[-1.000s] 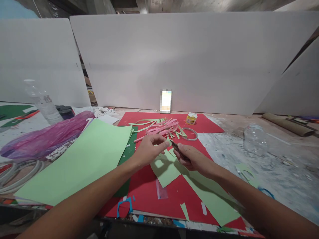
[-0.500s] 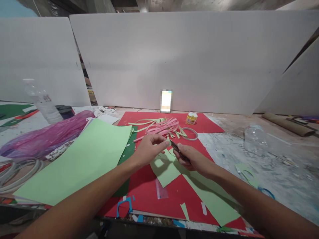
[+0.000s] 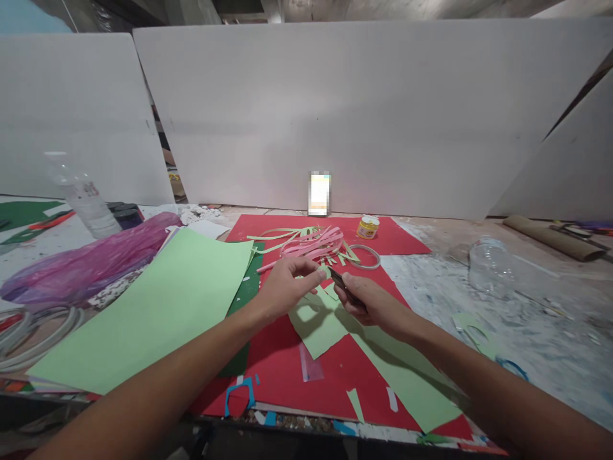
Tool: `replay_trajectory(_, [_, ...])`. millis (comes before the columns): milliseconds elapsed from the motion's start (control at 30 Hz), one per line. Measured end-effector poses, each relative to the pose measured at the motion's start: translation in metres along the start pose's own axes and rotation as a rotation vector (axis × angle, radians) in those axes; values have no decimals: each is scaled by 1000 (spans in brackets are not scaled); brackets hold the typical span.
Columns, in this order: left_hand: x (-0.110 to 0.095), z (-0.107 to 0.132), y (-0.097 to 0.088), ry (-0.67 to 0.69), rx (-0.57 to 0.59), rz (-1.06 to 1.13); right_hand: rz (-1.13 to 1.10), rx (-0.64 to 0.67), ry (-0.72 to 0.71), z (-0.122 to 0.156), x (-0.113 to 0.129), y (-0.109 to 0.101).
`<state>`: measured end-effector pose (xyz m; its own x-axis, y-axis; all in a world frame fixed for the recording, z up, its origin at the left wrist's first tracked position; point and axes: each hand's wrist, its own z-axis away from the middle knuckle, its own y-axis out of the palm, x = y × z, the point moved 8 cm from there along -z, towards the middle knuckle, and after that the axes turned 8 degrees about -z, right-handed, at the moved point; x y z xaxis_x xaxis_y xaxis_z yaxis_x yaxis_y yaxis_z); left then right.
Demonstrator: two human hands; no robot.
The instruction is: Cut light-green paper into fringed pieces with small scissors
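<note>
My left hand (image 3: 286,289) pinches a thin light-green paper piece (image 3: 326,275) between thumb and fingertips, just above the red sheet (image 3: 330,374). Close to its right, my right hand (image 3: 366,301) is closed round small dark scissors (image 3: 341,283), whose tip points at the pinched paper. Under both hands lies a cut light-green paper piece (image 3: 318,326). A heap of pink and green paper strips (image 3: 313,244) lies just beyond the hands.
A large light-green sheet (image 3: 153,306) lies at the left, with a purple plastic bag (image 3: 81,262) and a plastic bottle (image 3: 83,198) behind it. A tape ring (image 3: 366,257), a yellow jar (image 3: 368,227) and a clear container (image 3: 488,265) sit to the right. White boards (image 3: 364,115) wall the back.
Both hands stay nearly where they were; the scissors tip has shifted slightly toward the pinched green paper.
</note>
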<state>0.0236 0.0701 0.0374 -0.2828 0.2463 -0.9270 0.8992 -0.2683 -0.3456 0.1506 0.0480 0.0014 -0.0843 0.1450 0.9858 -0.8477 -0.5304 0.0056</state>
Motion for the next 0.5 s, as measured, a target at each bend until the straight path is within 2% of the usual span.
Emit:
replay_trajectory(133, [-2,0,-1,3,-19,38,1,5,-3,0,1,1])
replay_trajectory(500, [5,-1,0,8,6,-24,-5,15,-11,0,-1,3])
